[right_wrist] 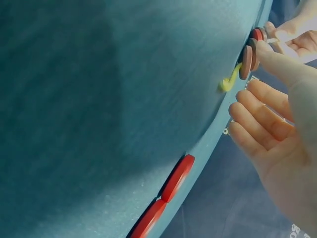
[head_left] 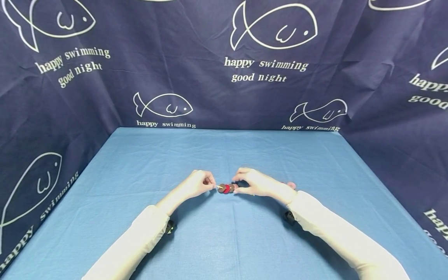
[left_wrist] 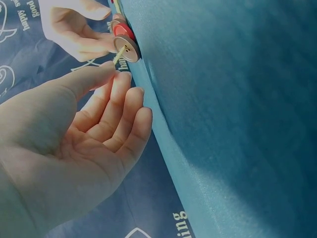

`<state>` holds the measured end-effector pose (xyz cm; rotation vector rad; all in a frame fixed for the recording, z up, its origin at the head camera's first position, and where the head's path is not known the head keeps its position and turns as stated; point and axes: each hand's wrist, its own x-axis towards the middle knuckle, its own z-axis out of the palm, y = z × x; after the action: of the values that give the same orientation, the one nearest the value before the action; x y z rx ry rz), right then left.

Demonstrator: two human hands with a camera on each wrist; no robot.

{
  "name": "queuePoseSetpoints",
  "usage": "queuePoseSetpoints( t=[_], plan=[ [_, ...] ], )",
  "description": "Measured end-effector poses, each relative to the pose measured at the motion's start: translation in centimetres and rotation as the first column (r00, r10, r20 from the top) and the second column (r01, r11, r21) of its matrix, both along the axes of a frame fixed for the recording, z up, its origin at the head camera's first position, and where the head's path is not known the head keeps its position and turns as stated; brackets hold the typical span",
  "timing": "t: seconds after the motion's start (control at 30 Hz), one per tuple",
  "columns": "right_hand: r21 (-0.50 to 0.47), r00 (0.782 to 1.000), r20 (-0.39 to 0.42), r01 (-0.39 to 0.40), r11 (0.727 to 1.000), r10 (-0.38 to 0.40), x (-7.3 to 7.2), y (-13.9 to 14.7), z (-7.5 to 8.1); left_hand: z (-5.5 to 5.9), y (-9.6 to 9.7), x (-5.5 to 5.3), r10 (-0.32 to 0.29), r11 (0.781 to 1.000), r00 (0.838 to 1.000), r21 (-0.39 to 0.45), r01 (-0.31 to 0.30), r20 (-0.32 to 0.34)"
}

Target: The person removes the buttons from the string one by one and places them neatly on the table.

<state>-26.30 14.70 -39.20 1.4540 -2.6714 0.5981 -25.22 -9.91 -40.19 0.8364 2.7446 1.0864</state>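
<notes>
Several round buttons stand in a row on a yellow string: a brown button (left_wrist: 128, 48) with small holes, a red button (head_left: 226, 189), and more brown ones toward the right hand. My left hand (head_left: 196, 183) pinches one end of the string (left_wrist: 119, 55) between thumb and index finger, its other fingers loosely bent. At the row's right end my right hand (head_left: 257, 182) holds the buttons by thumb and fingertips; its index finger is partly hidden. A curled yellow string tail (right_wrist: 229, 82) hangs beyond the last brown button (right_wrist: 246, 63).
Two loose red buttons, one nearer (right_wrist: 148, 218) and one farther (right_wrist: 178, 178), lie on the blue tablecloth (head_left: 227, 233) beside the right wrist. A dark curtain (head_left: 210, 58) with fish drawings rises behind the table and along its sides.
</notes>
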Motion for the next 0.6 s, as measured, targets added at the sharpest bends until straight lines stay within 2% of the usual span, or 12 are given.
queuePoseSetpoints(
  t=[0.3,0.6],
  plan=[
    [0.018,1.0,-0.006,-0.016,1.0,0.016,0.02,-0.36,-0.36,-0.12,0.03,-0.03,0.009,1.0,1.0,-0.005,-0.009,0.013],
    [0.05,1.0,0.01,0.003,0.999,-0.003,-0.07,-0.18,-0.63,-0.06,0.15,0.06,0.007,1.0,1.0,-0.01,-0.007,0.012]
  ],
)
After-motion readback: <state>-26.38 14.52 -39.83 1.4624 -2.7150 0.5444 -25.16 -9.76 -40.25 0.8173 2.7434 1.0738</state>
